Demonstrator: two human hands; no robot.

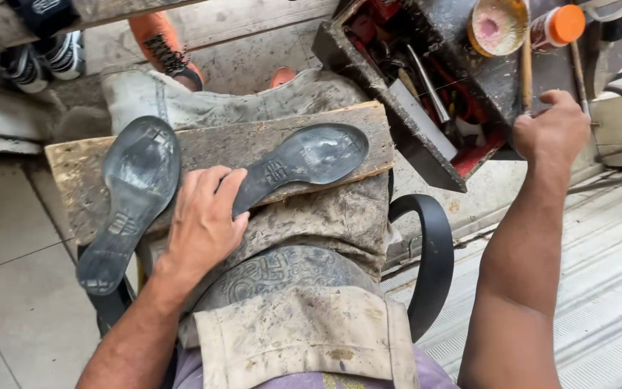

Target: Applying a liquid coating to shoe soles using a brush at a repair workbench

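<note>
Left hand pins a shoe sole on the lap board while the right hand reaches into the tool tray.

At centre frame the left hand (203,220) lies flat, fingers (214,184) spread and released, pressing the heel end of the right-hand black sole (304,162) onto the wooden board (73,180); a second black sole (134,198) lies just beside it at left. Firm downward pressure would likely keep the sole from sliding. At upper right the right hand (552,133) is clenched around a thin stick (525,72) at the tool tray (397,122).
</note>
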